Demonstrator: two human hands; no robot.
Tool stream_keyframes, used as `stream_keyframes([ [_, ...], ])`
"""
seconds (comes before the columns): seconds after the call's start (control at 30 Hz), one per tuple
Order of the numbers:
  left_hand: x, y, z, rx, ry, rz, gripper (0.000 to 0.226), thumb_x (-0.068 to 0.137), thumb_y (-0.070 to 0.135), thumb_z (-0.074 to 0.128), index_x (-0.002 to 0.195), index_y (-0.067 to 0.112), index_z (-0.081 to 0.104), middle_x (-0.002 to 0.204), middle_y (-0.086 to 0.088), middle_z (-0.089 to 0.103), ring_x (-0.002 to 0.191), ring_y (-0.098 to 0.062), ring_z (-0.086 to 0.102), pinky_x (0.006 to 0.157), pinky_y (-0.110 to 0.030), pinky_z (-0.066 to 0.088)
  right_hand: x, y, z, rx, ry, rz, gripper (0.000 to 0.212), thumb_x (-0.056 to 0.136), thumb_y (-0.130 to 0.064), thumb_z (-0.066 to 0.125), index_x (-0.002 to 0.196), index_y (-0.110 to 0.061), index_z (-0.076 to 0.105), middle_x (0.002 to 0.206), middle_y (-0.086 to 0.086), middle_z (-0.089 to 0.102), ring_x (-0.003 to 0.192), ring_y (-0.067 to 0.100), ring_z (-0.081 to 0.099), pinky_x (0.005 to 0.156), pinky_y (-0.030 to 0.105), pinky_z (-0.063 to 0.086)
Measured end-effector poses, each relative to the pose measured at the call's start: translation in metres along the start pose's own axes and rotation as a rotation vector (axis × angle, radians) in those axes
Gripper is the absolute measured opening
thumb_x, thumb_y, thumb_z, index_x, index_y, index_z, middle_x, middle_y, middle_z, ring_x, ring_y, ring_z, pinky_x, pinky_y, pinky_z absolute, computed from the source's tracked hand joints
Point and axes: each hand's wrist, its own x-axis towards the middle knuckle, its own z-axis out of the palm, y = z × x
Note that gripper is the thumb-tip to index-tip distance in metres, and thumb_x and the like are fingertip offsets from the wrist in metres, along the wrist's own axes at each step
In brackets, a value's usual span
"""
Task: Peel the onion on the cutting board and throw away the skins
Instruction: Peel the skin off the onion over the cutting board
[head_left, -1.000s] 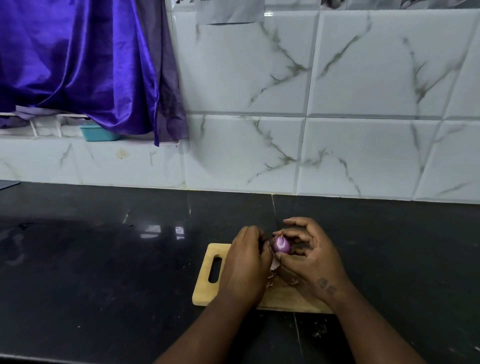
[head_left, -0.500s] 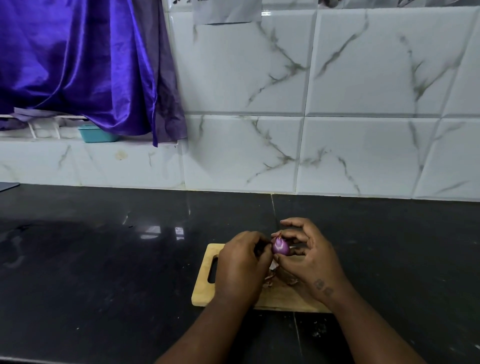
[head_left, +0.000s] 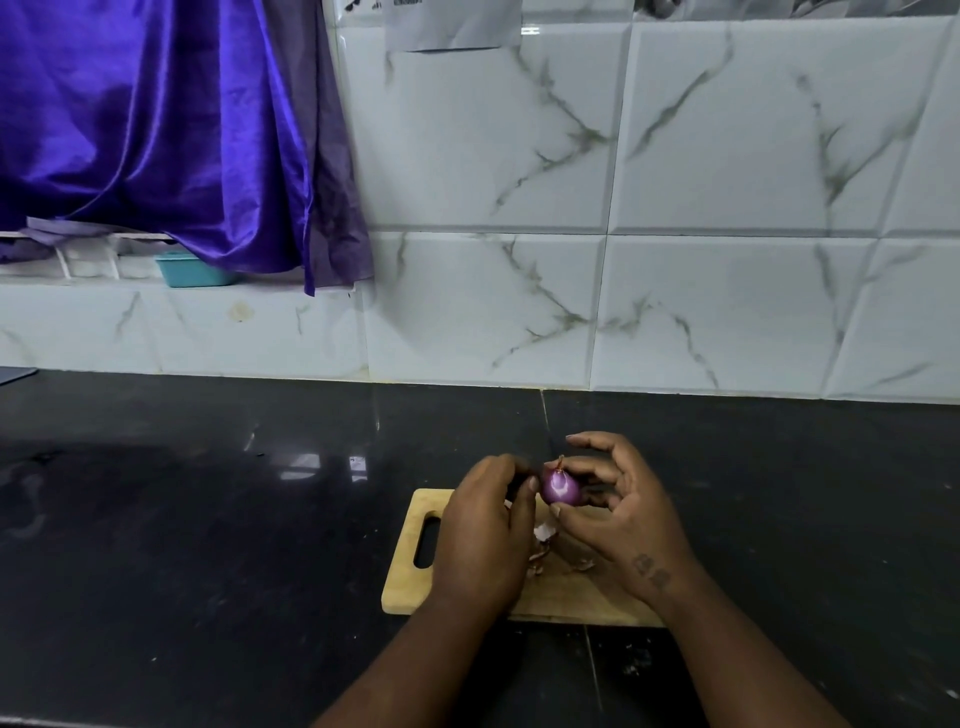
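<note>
A small shiny purple onion (head_left: 560, 487) is held above the wooden cutting board (head_left: 410, 587). My right hand (head_left: 623, 519) grips it between thumb and fingers, a dry stem tip sticking up. My left hand (head_left: 483, 535) is curled just left of the onion, its thumb tip touching the onion's side; what its fingers pinch is hidden. Pale and brown onion skins (head_left: 543, 545) lie on the board between the hands.
The board rests on a black counter (head_left: 208, 545) against a white marble-tiled wall. A purple satin cloth (head_left: 156, 130) hangs at the upper left over a ledge with a teal container (head_left: 195, 270). Small crumbs (head_left: 631, 667) lie on the counter in front of the board.
The onion has turned a little in my right hand and shows more bare purple surface. My left hand has shifted slightly left and down; both hands stay over the board.
</note>
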Motion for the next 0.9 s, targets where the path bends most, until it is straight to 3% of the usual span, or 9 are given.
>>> stream_keyframes([
  [0.2,0.0009,-0.0018,0.0013,-0.073,-0.012,-0.007,0.014,0.100,0.035,0.065,0.114,0.033,0.067,0.104,0.018,0.068,0.098,0.004,0.062,0.078,-0.013,0.051,-0.0002,-0.0009,0.0006,0.025,-0.005,0.004,0.067,0.075,0.005,0.085,0.117,-0.043,0.064,0.113,-0.004,0.079,0.106,0.016,0.077,0.095,0.041,0.062],
  [0.33,0.0015,-0.0028,0.0015,-0.107,0.020,-0.048,0.013,0.098,0.018,0.069,0.098,0.031,0.069,0.093,0.017,0.069,0.094,0.001,0.063,0.073,-0.009,0.048,-0.0015,-0.0024,0.0005,0.035,-0.032,-0.002,0.070,0.075,0.010,0.082,0.119,-0.042,0.063,0.116,-0.002,0.079,0.110,0.016,0.075,0.096,0.039,0.062],
  [0.57,0.0034,-0.0051,-0.0012,-0.112,0.035,-0.209,0.010,0.100,0.022,0.066,0.092,0.028,0.067,0.088,0.009,0.069,0.083,-0.006,0.065,0.070,-0.027,0.056,-0.0001,-0.0069,-0.0040,0.129,0.004,-0.001,0.067,0.078,0.026,0.069,0.126,-0.020,0.058,0.113,0.005,0.080,0.108,0.021,0.076,0.092,0.028,0.061],
  [0.77,-0.0011,0.0016,-0.0042,0.058,-0.035,-0.212,0.028,0.093,0.032,0.064,0.066,0.027,0.058,0.068,0.004,0.063,0.067,-0.010,0.060,0.057,-0.027,0.042,0.0027,-0.0059,-0.0074,0.242,0.026,0.058,0.068,0.083,0.024,0.066,0.131,-0.023,0.055,0.113,0.008,0.080,0.108,0.032,0.075,0.097,0.049,0.060],
  [0.9,-0.0006,-0.0011,-0.0038,0.147,-0.043,-0.197,0.027,0.089,0.037,0.071,0.066,0.024,0.065,0.071,0.005,0.064,0.069,-0.009,0.061,0.061,-0.032,0.051,0.0043,-0.0032,-0.0043,0.320,0.028,0.099,0.062,0.086,0.016,0.069,0.131,-0.025,0.057,0.111,0.011,0.080,0.112,0.042,0.071,0.094,0.052,0.060],
])
